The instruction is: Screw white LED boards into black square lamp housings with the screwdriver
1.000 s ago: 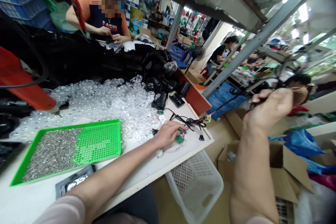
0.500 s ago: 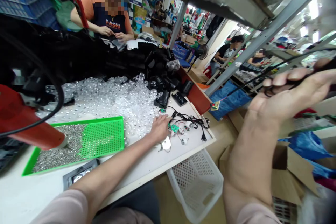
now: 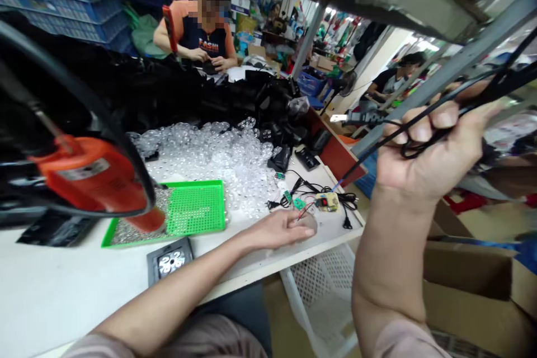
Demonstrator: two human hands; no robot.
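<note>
My left hand [image 3: 277, 229] lies curled over a clear plastic globe [image 3: 308, 222] at the table's near edge, partly hiding it. Thin red wires run from that globe toward a small green circuit board [image 3: 298, 202] and a yellow board [image 3: 327, 202]. Black cords and a black plug [image 3: 347, 224] lie tangled around these boards. My right hand [image 3: 432, 145] is raised at the right, gripping a looped black cable [image 3: 423, 137]. A black mains plug [image 3: 356, 118] hangs from that cable, left of my fingers.
A heap of clear plastic globes [image 3: 205, 168] covers the white table [image 3: 62, 268] behind a green perforated tray [image 3: 195, 208]. An orange-red heat gun [image 3: 96, 182] with a black cord is at left. A co-worker [image 3: 201, 33] works beyond black bags. A white basket [image 3: 323, 291] and cardboard box [image 3: 470, 291] stand below.
My left hand has moved right, from beside the wires onto the clear globe. The view has swung, bringing the heat gun further in. My right hand now shows more cable and the plug.
</note>
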